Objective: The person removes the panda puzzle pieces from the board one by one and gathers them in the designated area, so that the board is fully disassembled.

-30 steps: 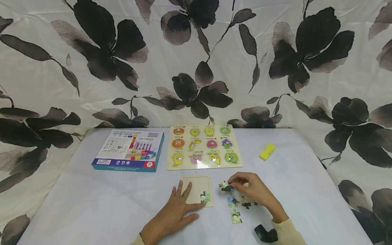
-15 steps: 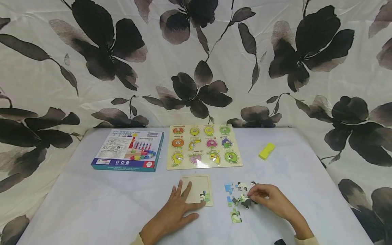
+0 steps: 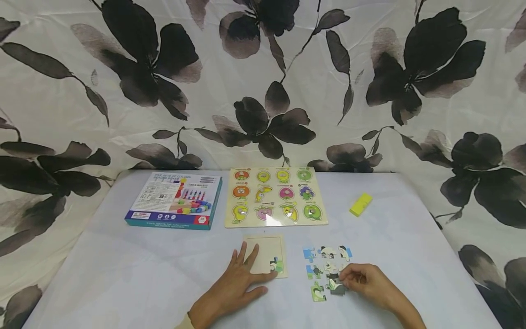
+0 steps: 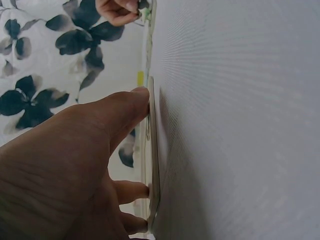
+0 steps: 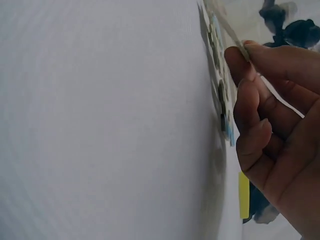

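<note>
My left hand (image 3: 234, 285) rests with spread fingers on a small wooden puzzle tray (image 3: 267, 249), its fingertips and thumb on the tray's surface and edge. In the tray's near right corner sits a green, black and white jigsaw piece (image 3: 278, 265). To the right of the tray, my right hand (image 3: 367, 281) pinches another jigsaw piece (image 3: 337, 288) between thumb and fingers. The right wrist view shows this held piece (image 5: 243, 52) edge-on, raised off the cloth. Several loose panda pieces (image 3: 328, 252) lie around it, including a green one (image 3: 318, 291); some are partly covered.
Behind the tray lies a board of fruit pictures (image 3: 275, 196), with a flat boxed set (image 3: 172, 201) to its left. A yellow block (image 3: 361, 204) lies at the right. White cloth (image 3: 164, 269) covers the table; a floral curtain hangs behind.
My right hand has moved from the left side of the loose pieces rightward, then nearer to me, with a piece in its fingers. My left hand stays on the tray.
</note>
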Demonstrator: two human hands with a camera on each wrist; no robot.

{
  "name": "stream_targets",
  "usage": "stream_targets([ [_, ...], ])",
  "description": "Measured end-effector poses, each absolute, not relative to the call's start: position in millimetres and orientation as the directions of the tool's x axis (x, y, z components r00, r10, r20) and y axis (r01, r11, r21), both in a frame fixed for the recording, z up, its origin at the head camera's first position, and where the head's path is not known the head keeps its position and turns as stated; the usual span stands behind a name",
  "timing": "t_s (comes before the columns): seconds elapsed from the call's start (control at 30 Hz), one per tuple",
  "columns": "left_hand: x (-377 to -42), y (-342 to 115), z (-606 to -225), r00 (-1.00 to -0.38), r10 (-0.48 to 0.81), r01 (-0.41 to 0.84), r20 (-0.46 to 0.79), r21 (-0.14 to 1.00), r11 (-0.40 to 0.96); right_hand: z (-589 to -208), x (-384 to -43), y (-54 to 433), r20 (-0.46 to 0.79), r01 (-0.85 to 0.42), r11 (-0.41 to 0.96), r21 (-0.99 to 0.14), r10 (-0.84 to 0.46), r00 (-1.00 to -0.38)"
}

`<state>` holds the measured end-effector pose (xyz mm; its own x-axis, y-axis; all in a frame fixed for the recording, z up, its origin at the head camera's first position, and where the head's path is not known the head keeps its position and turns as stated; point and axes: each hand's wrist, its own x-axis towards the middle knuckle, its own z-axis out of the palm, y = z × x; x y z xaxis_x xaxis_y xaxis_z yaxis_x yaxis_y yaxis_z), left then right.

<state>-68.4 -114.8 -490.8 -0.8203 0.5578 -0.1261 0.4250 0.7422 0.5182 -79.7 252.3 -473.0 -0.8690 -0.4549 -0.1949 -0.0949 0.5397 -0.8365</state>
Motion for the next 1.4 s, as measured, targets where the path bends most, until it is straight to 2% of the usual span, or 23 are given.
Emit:
stream_targets([
  [0.5, -67.2, -114.3, -488.8, -0.826, 0.550, 0.420, -0.126, 0.514, 0.748, -475.8, -77.4, 249.7, -0.192, -0.103, 0.561, -0.821, -0.441, -0.877],
  [1.4, -67.8, -113.9, -485.5, -0.826, 0.546, 0.407, -0.141, 0.523, 0.749, -476.5, -76.1, 253.6, -0.207, -0.100, 0.510, -0.854, -0.511, -0.834],
])
